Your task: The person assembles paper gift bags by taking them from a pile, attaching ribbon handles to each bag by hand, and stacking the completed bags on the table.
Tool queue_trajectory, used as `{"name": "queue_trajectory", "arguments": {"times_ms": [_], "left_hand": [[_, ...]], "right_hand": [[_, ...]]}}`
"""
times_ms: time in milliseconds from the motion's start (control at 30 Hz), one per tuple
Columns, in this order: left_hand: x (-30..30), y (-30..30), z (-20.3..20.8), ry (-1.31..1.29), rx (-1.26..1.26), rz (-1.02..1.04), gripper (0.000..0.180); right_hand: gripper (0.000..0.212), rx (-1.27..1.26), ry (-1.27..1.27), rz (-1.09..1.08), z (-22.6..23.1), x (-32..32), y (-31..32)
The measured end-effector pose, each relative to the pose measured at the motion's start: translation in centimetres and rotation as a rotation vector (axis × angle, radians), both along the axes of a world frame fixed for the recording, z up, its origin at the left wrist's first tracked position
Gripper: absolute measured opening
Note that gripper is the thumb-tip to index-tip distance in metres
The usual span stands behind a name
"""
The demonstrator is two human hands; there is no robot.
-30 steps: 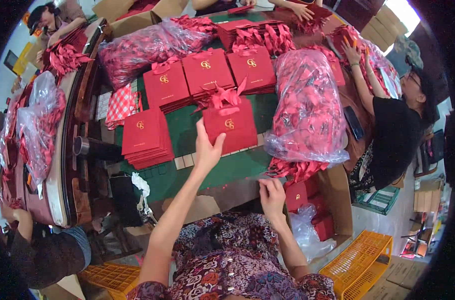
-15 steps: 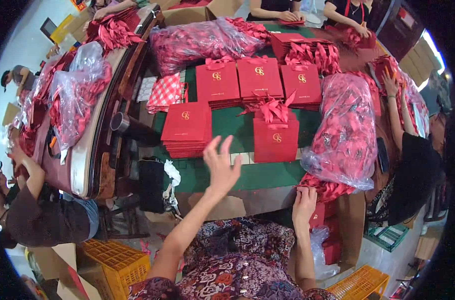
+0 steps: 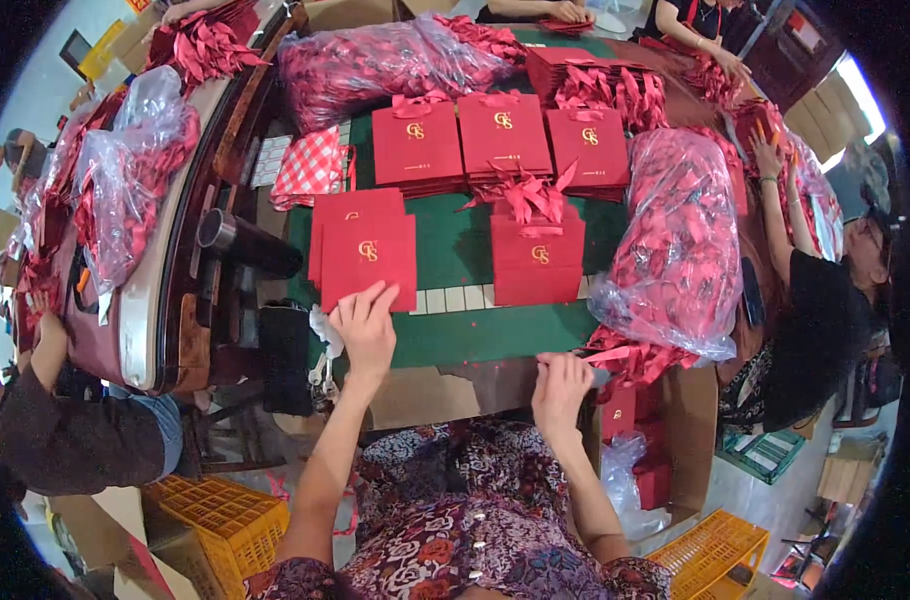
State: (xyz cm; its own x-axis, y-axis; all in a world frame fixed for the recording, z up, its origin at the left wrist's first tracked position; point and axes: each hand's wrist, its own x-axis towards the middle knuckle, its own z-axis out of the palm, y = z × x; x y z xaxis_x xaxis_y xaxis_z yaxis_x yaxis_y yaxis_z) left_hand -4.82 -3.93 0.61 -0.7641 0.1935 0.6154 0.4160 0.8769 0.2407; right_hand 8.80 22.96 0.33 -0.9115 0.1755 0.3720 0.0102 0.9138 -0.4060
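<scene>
My left hand [image 3: 366, 330] is at the lower edge of a flat red paper gift bag [image 3: 370, 262] with a gold emblem, its fingers closed on that edge. The bag lies askew over other red bags [image 3: 327, 212], its near end shifted toward me. At the table's front edge my right hand [image 3: 562, 392] has its fingers pinched together, with the end of a red ribbon [image 3: 615, 354] at the fingertips. That ribbon runs to a pile of red ribbons [image 3: 647, 362] at the right. Between and beyond my hands stands another red bag [image 3: 538, 260] with ribbons heaped on top.
Three stacks of red bags [image 3: 502, 135] line the table's middle. Clear plastic sacks of ribbons lie at the right [image 3: 675, 235] and the back [image 3: 390, 72]. A dark cylindrical flask [image 3: 247, 243] is at the left, near a red checked cloth [image 3: 310, 168]. Several people work around the table.
My left hand has come down from the air onto the near edge of the top bag, which has shifted. My right hand has moved left, drawing a ribbon from the pile.
</scene>
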Motion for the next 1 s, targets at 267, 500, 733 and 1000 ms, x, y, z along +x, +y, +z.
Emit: {"name": "queue_trajectory", "arguments": {"times_ms": [267, 500, 733, 1000], "left_hand": [[10.2, 2.6, -1.5, -0.169, 0.004, -0.22, 0.034], [13.0, 4.2, -1.6, -0.388, 0.152, -0.379, 0.041], [5.2, 5.0, -1.1, -0.434, 0.072, -0.174, 0.054], [5.2, 5.9, -1.1, -0.485, 0.079, -0.247, 0.054]], "right_hand": [[0.014, -0.599, -0.062, 0.1, 0.9, -0.4, -5.3], [0.012, -0.638, -0.089, 0.144, -0.2, -0.8, -5.2], [0.011, -0.602, -0.086, 0.131, 0.3, -2.2, -4.8], [0.01, -0.667, -0.167, 0.127, -0.1, -3.7, -5.1]]}}
